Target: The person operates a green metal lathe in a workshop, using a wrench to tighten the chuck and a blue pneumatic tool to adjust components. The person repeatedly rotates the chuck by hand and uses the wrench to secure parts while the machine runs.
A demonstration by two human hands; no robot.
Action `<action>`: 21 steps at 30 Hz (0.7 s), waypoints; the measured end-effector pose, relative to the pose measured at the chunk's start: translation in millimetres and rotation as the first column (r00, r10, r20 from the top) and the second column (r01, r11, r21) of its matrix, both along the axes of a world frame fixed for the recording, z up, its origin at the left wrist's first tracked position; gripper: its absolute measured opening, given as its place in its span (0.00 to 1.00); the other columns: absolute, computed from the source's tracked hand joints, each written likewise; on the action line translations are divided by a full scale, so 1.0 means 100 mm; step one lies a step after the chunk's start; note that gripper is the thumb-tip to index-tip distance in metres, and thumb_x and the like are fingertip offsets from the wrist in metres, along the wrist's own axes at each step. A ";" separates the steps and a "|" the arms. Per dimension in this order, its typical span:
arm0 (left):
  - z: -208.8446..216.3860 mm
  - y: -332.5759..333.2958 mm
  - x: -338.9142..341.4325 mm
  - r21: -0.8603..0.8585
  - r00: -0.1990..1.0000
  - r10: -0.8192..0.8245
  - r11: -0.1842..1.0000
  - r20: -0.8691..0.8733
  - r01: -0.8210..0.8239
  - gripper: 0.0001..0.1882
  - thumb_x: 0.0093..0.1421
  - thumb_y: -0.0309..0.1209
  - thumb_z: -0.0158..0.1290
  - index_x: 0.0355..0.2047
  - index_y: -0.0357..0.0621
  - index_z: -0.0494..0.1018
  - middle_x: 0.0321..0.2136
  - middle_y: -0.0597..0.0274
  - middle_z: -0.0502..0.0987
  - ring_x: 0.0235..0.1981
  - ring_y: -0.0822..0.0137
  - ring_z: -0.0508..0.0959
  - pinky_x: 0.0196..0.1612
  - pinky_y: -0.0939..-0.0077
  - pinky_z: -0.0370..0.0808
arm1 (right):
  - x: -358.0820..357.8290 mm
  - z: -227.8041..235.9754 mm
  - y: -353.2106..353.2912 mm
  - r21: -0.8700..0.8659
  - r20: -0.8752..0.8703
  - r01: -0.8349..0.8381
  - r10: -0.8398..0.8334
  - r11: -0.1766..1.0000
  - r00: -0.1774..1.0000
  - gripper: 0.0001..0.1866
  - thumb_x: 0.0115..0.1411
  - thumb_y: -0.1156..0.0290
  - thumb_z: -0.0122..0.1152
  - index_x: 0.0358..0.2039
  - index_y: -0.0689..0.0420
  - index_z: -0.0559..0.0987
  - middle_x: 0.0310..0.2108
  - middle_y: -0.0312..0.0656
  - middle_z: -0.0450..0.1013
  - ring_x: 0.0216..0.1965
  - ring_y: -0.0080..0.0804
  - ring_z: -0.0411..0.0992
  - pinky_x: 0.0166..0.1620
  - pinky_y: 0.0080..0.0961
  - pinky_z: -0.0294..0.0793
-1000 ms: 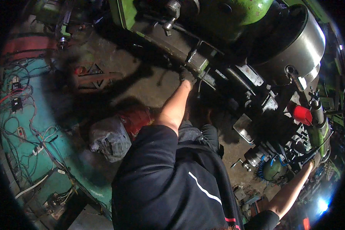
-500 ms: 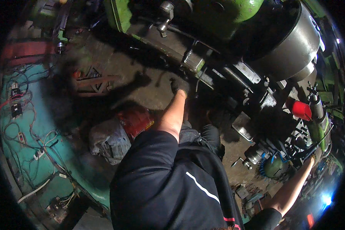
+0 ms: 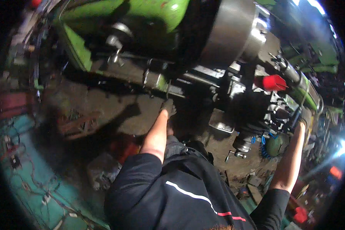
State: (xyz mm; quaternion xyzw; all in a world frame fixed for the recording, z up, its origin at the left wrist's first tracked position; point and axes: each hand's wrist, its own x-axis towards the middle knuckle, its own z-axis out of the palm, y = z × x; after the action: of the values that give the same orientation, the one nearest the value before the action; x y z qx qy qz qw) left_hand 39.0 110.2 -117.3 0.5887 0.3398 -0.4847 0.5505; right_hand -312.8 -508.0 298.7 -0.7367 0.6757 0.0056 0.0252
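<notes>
A large lathe with green casing (image 3: 157,15) and a big steel chuck (image 3: 232,30) stands in front of me. My left hand (image 3: 168,108), in a dark glove, is closed at the lower end of a thin metal lever (image 3: 168,90) hanging from the lathe's front. Far to the right, my gloved right hand (image 3: 306,115) is closed beside a dark bar-like piece (image 3: 295,117) near the green tailstock (image 3: 309,94). Its fingers are partly hidden, and what they grip is unclear. A red cup-like container (image 3: 274,82) sits left of the tailstock.
A crank handle (image 3: 234,155) juts from the carriage toward me, beside a blue coiled hose (image 3: 263,147). A metal tray-like plate (image 3: 221,120) sticks out nearer the middle. Loose metal pieces (image 3: 253,180) lie at lower right. Cables cover a teal surface (image 3: 34,184) at left.
My view has swung right, so the lathe appears further left. My left hand has come from beside the hanging lever onto it. My right hand remains by the tailstock.
</notes>
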 end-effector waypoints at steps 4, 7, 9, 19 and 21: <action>0.15 -0.08 0.08 0.013 0.997 -0.067 0.998 0.036 0.067 0.11 0.70 0.45 0.55 0.35 0.56 0.72 0.22 0.68 0.72 0.20 0.65 0.74 0.31 0.56 0.83 | 0.24 0.22 0.72 -0.173 0.028 0.099 -0.096 0.980 0.995 0.37 0.63 0.45 0.61 0.66 0.57 0.79 0.67 0.53 0.75 0.69 0.51 0.72 0.69 0.44 0.69; 0.07 0.01 0.18 -0.104 1.000 0.012 0.994 -0.001 -0.012 0.12 0.69 0.46 0.56 0.33 0.57 0.72 0.22 0.68 0.74 0.18 0.64 0.74 0.31 0.55 0.84 | 0.53 0.43 0.93 -0.120 0.043 0.077 -0.072 0.990 0.996 0.34 0.66 0.46 0.58 0.65 0.54 0.80 0.67 0.52 0.74 0.69 0.53 0.71 0.69 0.45 0.69; 0.22 -0.07 0.19 -0.083 0.996 0.037 0.996 0.076 -0.031 0.13 0.68 0.48 0.57 0.33 0.57 0.73 0.22 0.68 0.74 0.18 0.64 0.74 0.31 0.53 0.84 | 0.56 0.43 0.99 -0.133 0.070 0.107 -0.099 0.985 0.993 0.32 0.66 0.47 0.57 0.64 0.53 0.81 0.66 0.53 0.75 0.67 0.54 0.72 0.67 0.46 0.71; 0.55 0.58 -0.14 0.732 0.537 -0.709 0.643 0.457 0.226 0.33 0.69 0.61 0.48 0.52 0.44 0.81 0.52 0.48 0.82 0.50 0.48 0.82 0.52 0.49 0.78 | 0.72 0.69 1.33 -0.084 0.198 0.056 -0.039 0.995 0.979 0.28 0.67 0.48 0.52 0.57 0.50 0.84 0.61 0.52 0.78 0.63 0.57 0.75 0.64 0.53 0.75; 0.62 0.80 -0.24 0.787 0.442 -0.815 0.531 0.374 0.314 0.33 0.69 0.61 0.48 0.52 0.44 0.81 0.52 0.48 0.81 0.51 0.48 0.82 0.52 0.49 0.78 | 0.61 0.72 1.33 -0.059 0.259 0.051 -0.034 0.997 0.965 0.27 0.68 0.48 0.52 0.56 0.51 0.85 0.61 0.53 0.78 0.63 0.58 0.76 0.64 0.53 0.74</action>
State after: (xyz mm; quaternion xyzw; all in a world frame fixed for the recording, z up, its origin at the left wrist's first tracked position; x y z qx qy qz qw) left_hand 14.9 189.9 -55.4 0.9502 -0.0008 -0.2405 0.1983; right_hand -252.2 -374.8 370.3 -0.7170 0.6822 -0.1125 0.0888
